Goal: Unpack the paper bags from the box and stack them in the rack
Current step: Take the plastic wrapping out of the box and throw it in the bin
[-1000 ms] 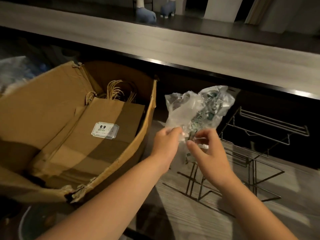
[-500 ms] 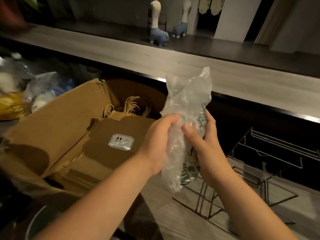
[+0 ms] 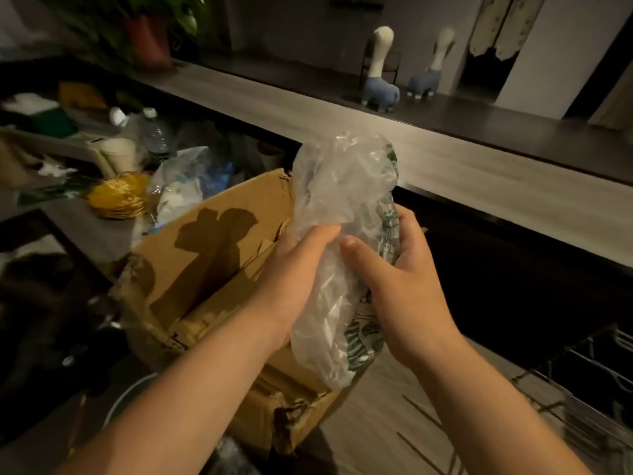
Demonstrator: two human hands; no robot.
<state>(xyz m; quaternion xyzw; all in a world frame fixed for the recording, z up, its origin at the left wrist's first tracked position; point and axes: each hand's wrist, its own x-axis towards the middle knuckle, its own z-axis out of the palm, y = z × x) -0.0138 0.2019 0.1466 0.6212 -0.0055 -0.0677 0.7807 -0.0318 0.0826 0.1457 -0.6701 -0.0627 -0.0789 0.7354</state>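
Observation:
A crumpled clear plastic wrapper (image 3: 337,200) with green print stands upright between both hands, above the right side of the open cardboard box (image 3: 205,255). My left hand (image 3: 298,279) grips its left side and my right hand (image 3: 397,289) curls round its right side. Brown paper bags (image 3: 202,320) lie inside the box, mostly hidden by my left arm. The black wire rack (image 3: 589,382) sits on the counter at the right edge, partly cut off.
A raised wooden ledge (image 3: 445,159) runs across behind the box, with two blue animal figurines (image 3: 380,87) on it. Clutter of bottles, a plastic bag (image 3: 185,186) and a gold wire basket (image 3: 120,197) fills the left. A round bin rim (image 3: 126,399) sits below the box.
The view has swung left, so the rack slid to the right edge. My hands squeezed the spread plastic wrapper into a tall upright bundle and raised it over the box.

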